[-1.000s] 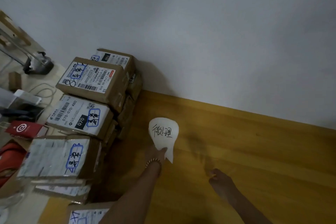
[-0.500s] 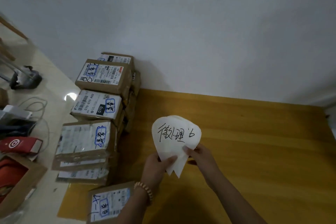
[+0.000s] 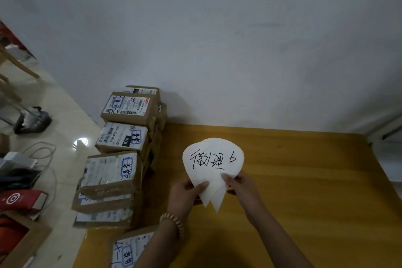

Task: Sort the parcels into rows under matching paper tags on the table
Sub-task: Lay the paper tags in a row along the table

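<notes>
I hold a small stack of white fan-shaped paper tags (image 3: 212, 165) above the yellow table (image 3: 304, 180); the top one bears black handwriting. My left hand (image 3: 187, 191) pinches their lower left edge and my right hand (image 3: 241, 187) pinches the lower right edge. Brown cardboard parcels (image 3: 121, 137) with white shipping labels and blue-marked writing are stacked in piles along the table's left edge. One more parcel (image 3: 128, 250) lies at the near left, partly hidden by my left forearm.
A white wall (image 3: 217, 50) runs behind the table. On the pale floor to the left lie cables (image 3: 41, 152), a red packet (image 3: 21, 199), an open box (image 3: 19, 239) and a metal stand foot (image 3: 32, 122).
A second ago only my left hand held the tags and my right rested on the table. My right hand has come up and gripped them; the view has shifted right.
</notes>
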